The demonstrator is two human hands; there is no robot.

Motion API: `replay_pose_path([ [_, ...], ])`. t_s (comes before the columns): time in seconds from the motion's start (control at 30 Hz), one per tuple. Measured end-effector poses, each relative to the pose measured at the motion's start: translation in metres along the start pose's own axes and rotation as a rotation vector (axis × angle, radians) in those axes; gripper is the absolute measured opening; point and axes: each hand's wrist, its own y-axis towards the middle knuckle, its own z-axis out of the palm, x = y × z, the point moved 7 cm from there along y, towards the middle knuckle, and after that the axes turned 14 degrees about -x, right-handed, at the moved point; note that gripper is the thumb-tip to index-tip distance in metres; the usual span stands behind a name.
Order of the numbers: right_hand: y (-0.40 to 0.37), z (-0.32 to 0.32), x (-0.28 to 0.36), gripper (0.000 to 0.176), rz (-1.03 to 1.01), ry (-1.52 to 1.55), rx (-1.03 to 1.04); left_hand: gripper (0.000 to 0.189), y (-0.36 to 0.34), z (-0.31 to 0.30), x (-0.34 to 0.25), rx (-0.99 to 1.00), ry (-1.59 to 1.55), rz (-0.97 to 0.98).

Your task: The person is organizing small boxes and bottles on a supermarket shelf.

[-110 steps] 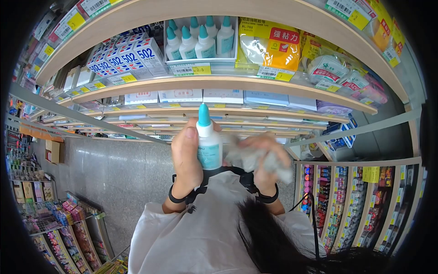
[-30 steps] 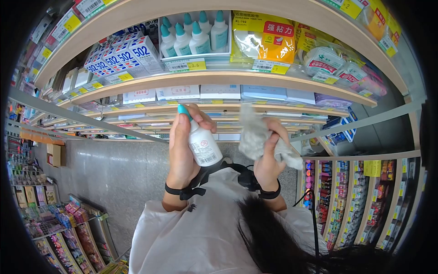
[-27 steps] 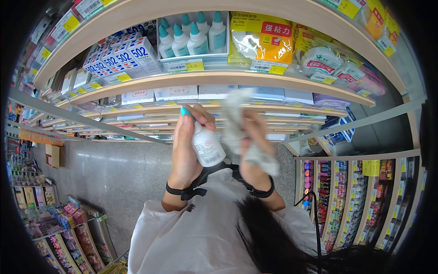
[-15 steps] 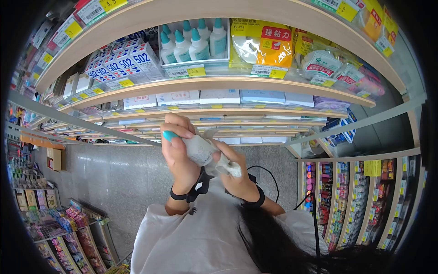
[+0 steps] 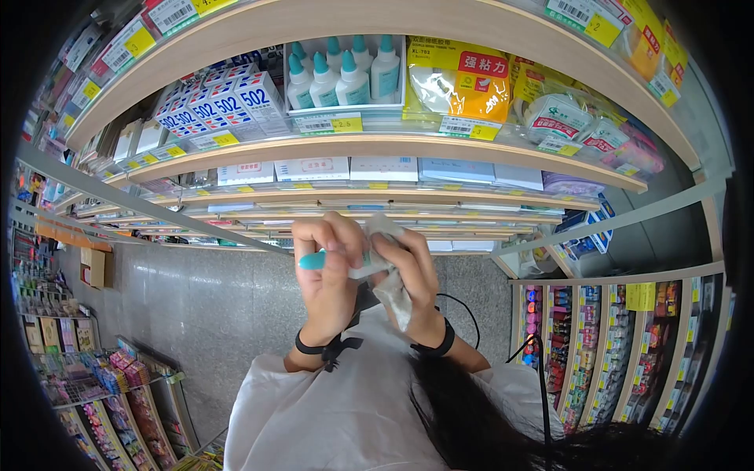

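"Bottle (image 5: 312,261) first: where was it?"

"Sideways between both hands, its teal end jutting out beside the thumb of the left hand (image 5: 327,276)."

"And the fingers?"

"The left ones were curled firmly round it, hiding its neck. Those of the right hand (image 5: 414,271) were bent around a grey cloth (image 5: 393,295), held at the bottle's other end."

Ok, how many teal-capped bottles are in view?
8: seven teal-capped bottles stand in the white tray; one bottle is in the left hand. More may be hidden behind.
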Motion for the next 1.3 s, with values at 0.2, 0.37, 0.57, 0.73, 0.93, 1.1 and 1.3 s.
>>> replay_pose_path([
  [0.2,0.007,0.007,-0.016,0.027,0.176,0.008,0.262,0.04,0.002,0.004,0.0,0.197,0.068,0.043],
  [0.37,-0.044,0.011,-0.03,0.015,0.283,0.212,0.438,0.036,0.001,0.013,-0.006,0.297,-0.329,-0.003],
  [0.57,-0.043,0.002,-0.056,0.03,0.829,0.437,0.179,0.035,-0.002,0.011,-0.004,0.331,-0.208,0.07],
  [0.73,-0.028,-0.003,-0.047,0.027,0.783,0.439,0.135,0.034,-0.007,0.016,0.002,0.389,-0.022,0.205],
  [0.93,-0.034,-0.01,-0.055,0.016,0.888,0.401,0.054,0.032,-0.006,0.018,0.002,0.399,-0.122,0.187],
  [1.1,-0.022,-0.011,-0.048,0.01,0.823,0.359,-0.1,0.033,-0.007,0.025,0.003,0.459,-0.107,0.2],
  [1.3,-0.022,-0.019,-0.057,0.008,0.797,0.318,0.076,0.033,-0.005,0.024,0.008,0.471,-0.111,0.169],
])
